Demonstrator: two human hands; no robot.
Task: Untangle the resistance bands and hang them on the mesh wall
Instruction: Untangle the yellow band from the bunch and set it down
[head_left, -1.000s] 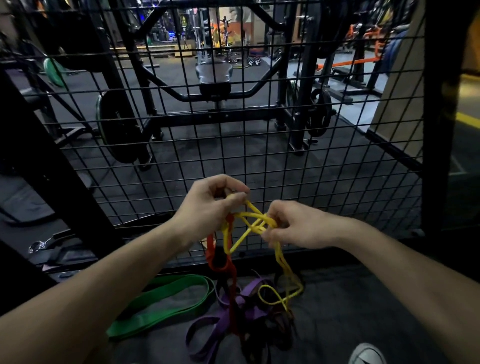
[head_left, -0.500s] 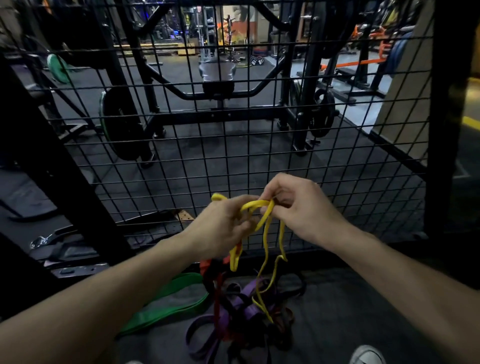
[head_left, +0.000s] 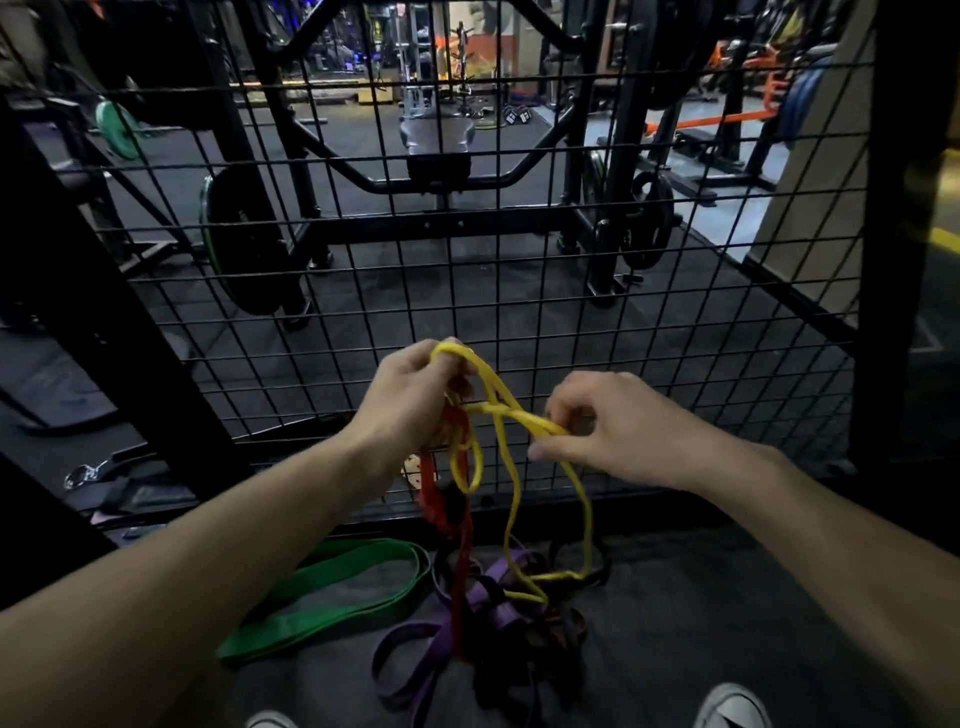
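Both hands are working in front of the black mesh wall (head_left: 571, 291), which is standing upright just beyond them. The left hand (head_left: 410, 395) is curling its fingers around the top loop of the yellow band (head_left: 511, 483), with the loop passing over the fingertips at the highest point of the tangle; a red band (head_left: 460, 551) is also running up into this hand's grip, though how it is caught among the fingers is hidden. The right hand (head_left: 602, 421) is sitting beside the left and slightly lower, pinching a yellow strand between thumb and bent fingers, so a short stretch of yellow band is crossing between the two hands. Below the hands, the yellow band is hanging in long, narrow loops in front of the lower mesh wall, reaching down to the floor (head_left: 701, 623). There it is lying in a knot with a purple band (head_left: 415, 654) and some darker bands that are too dim to tell apart, all at the foot of the mesh wall. The red band is dropping straight from the left hand into that same heap. A green band (head_left: 332, 597) is lying flat on the floor to the left of the heap, apart from both hands and near the base of the mesh wall. Nothing is hanging on the mesh wall itself.
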